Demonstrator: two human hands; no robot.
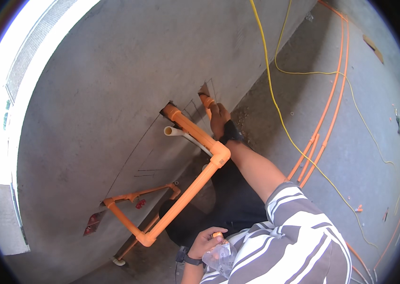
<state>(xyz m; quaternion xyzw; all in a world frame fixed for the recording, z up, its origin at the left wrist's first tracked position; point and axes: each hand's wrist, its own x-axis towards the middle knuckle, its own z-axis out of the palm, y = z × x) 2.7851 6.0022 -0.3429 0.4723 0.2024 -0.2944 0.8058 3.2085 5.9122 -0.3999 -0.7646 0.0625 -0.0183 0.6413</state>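
Observation:
My right hand [219,120], with a black band at the wrist, reaches to the wall and closes round a short orange pipe [208,103] that comes out of a hole there. Part of that pipe is hidden behind my fingers. Close to my body, my left hand [203,244] grips a small orange pipe fitting [217,235] and a crumpled clear plastic bag [220,259]. Between my hands runs a thick orange pipe frame [181,201] with elbow joints, standing out from the wall. A white pipe [174,131] passes beneath its upper arm.
The grey wall [96,94] bears drawn lines and cut holes. Red valve handles [140,204] sit by the lower orange pipes. Long orange pipes [331,111] and a yellow cable [275,108] cross the floor at right. A bright window opening [29,61] is at left.

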